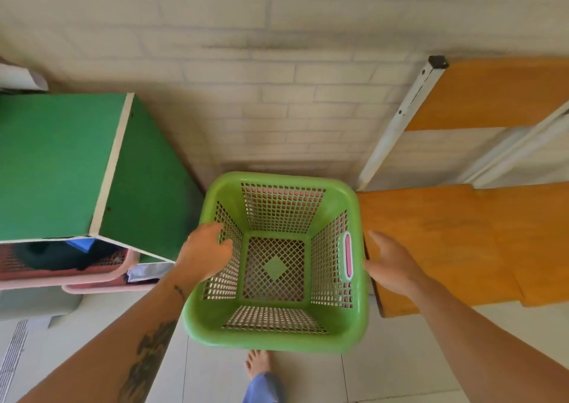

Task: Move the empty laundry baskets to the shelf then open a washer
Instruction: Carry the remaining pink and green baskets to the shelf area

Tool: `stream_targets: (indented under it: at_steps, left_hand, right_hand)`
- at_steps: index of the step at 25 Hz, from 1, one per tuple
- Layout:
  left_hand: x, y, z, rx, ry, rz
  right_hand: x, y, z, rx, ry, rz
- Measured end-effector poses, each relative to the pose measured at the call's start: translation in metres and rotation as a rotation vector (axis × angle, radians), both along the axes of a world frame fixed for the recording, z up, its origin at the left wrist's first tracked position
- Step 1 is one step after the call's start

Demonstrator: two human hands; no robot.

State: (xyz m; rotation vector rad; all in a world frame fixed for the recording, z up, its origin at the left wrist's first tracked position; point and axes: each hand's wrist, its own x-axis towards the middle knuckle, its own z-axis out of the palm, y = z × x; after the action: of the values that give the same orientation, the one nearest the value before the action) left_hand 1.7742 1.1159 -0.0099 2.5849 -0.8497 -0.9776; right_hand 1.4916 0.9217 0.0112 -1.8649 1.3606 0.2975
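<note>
An empty green lattice laundry basket [277,331] is held in the air in front of me, above the tiled floor. Pink shows through its walls and right handle slot, as if a pink basket sits around it. My left hand [204,253] curls over the basket's left rim, fingers inside. My right hand [389,264] presses against the outside of its right wall near the handle. The shelf's orange boards [431,242] lie just right of the basket, with a second board [492,94] further up on a white metal post [400,119].
A green cabinet [61,162] stands at left. Below it sit pink baskets [64,276] holding dark clothes. A white brick wall [261,94] runs behind. My bare foot [258,364] is on the floor under the basket.
</note>
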Motion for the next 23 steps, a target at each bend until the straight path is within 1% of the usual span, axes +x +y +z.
stream_targets:
  at_steps: [2,4,9,14,18,23]
  left_hand:
    - [-0.016,-0.009,0.033,-0.061,-0.029,-0.031]
    - [-0.037,-0.021,0.067,-0.125,-0.080,-0.105]
    - [-0.128,-0.060,0.160,-0.235,-0.187,-0.308]
    - [-0.262,-0.104,0.237,-0.318,-0.294,-0.516]
    - [-0.389,-0.153,0.287,-0.370,-0.341,-0.713]
    - [-0.537,-0.209,0.341,-0.455,-0.356,-0.864]
  right_hand:
    - [-0.019,0.004,0.029,-0.066,0.016,0.041]
    - [-0.046,0.004,0.058,-0.116,0.010,0.055]
    - [-0.139,0.005,0.140,-0.246,-0.030,0.015]
    - [-0.274,0.012,0.206,-0.407,-0.018,-0.043]
    - [-0.395,0.016,0.261,-0.520,0.010,-0.169]
    - [-0.536,0.014,0.325,-0.651,0.108,-0.352]
